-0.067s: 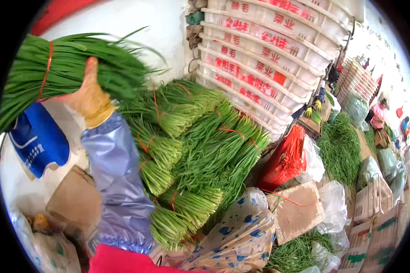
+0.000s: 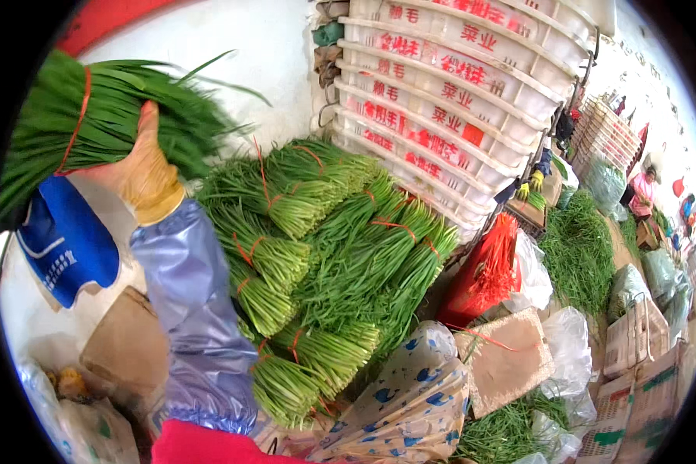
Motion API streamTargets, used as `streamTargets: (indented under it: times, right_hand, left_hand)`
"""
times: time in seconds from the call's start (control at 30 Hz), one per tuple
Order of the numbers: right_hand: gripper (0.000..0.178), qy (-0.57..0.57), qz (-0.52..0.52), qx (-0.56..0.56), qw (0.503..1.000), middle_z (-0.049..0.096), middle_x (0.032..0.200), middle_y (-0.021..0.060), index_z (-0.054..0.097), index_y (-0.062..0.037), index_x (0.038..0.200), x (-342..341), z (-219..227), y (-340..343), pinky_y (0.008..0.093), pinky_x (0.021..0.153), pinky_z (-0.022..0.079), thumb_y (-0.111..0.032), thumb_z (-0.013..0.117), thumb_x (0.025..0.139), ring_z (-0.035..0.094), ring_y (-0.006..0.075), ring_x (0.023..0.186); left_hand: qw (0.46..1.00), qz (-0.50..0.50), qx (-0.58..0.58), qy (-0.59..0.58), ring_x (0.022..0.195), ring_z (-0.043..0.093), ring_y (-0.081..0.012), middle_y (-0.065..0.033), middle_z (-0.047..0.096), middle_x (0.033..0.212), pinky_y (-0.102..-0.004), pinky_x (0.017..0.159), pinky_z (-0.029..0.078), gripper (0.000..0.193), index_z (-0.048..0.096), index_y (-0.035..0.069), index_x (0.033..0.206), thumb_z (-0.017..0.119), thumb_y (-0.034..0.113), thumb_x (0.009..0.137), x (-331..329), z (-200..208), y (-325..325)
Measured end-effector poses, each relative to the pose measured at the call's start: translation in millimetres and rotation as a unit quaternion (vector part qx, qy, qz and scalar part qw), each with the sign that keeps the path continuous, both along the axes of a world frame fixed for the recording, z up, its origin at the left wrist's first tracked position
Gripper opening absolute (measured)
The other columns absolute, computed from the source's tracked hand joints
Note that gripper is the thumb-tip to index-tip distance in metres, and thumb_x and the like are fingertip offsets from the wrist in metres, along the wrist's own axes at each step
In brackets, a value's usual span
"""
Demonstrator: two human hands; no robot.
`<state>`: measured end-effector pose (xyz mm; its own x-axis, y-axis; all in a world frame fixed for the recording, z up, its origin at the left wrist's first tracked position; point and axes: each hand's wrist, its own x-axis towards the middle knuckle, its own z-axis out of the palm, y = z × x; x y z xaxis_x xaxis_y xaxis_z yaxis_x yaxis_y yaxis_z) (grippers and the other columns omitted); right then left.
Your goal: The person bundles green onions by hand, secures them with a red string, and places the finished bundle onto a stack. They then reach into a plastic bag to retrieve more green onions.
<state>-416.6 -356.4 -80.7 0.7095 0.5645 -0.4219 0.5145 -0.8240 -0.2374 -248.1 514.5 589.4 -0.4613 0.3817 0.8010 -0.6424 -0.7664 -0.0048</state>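
My left hand [image 2: 135, 170], in a glove with a yellow cuff, holds up a thick bundle of garlic chives [image 2: 108, 108] at the upper left. Its thumb presses the near side while the fingers go under the leaves. An orange-red band circles this bundle. To the right and below, several tied chive bundles [image 2: 348, 255] lie in a heap, some with their pale cut ends toward me. The far left end of the held bundle runs into the dark rim. My right hand does not show.
White crates [image 2: 448, 100] rise in a tall stack behind the heap. A blue cap [image 2: 73, 247] hangs at the left. Near the lower middle are a patterned plastic sheet [image 2: 402, 394], a brown board [image 2: 506, 359] and red strings [image 2: 491, 271]. Another person [image 2: 642, 189] sits far right.
My left hand has shifted slightly left and a little down, carrying the chive bundle along. The heap has stayed in place.
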Motion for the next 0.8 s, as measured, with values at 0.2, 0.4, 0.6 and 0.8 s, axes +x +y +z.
streamTargets:
  times: [0.2,0.4,0.6,0.8]
  right_hand:
    - [0.035,0.187,-0.162,0.056,0.967,0.059,0.129,0.006,0.062,-0.0121,0.121,-30.2,-20.0,73.6,0.0347,0.103,0.036,-0.015,0.046,0.091,0.051,0.0205,0.12]
    - [0.033,0.033,-0.035,0.036,0.998,0.06,0.128,0.0056,0.063,-0.0119,0.12,-28.6,-40.4,57.7,0.0324,0.102,0.038,-0.014,0.046,0.092,0.052,0.0196,0.119]
    - [0.031,0.304,-0.291,0.159,0.893,0.06,0.127,0.005,0.064,-0.0141,0.118,-32.5,-18.5,93.8,0.0304,0.1,0.038,-0.015,0.048,0.091,0.052,0.0197,0.118]
    - [0.034,-0.086,0.091,-0.046,0.991,0.059,0.129,0.0036,0.064,-0.015,0.119,-28.4,-10.6,8.9,0.0315,0.103,0.036,-0.018,0.048,0.09,0.051,0.0183,0.121]
  left_hand:
    - [0.807,0.516,0.034,0.284,0.109,0.059,-0.0312,-0.0137,0.061,0.119,-0.0367,0.09,0.047,0.081,0.047,0.014,0.139,0.083,0.011,0.068,-48.3,0.2,-63.2]
    - [0.623,0.615,0.115,0.469,0.105,0.056,-0.0278,-0.0057,0.057,0.113,-0.0426,0.092,0.038,0.082,0.054,0.022,0.136,0.062,-0.004,0.059,-86.4,-64.1,-58.0]
    - [0.532,0.597,0.103,0.591,0.108,0.054,-0.0262,-0.0051,0.055,0.117,-0.0427,0.094,0.036,0.088,0.044,0.025,0.144,0.068,0.001,0.063,-89.3,-111.7,-40.0]
    - [0.498,0.598,0.0,0.628,0.103,0.06,-0.0288,-0.0066,0.059,0.118,-0.0494,0.084,0.045,0.09,0.035,0.024,0.148,0.074,0.005,0.069,16.7,-93.2,26.1]
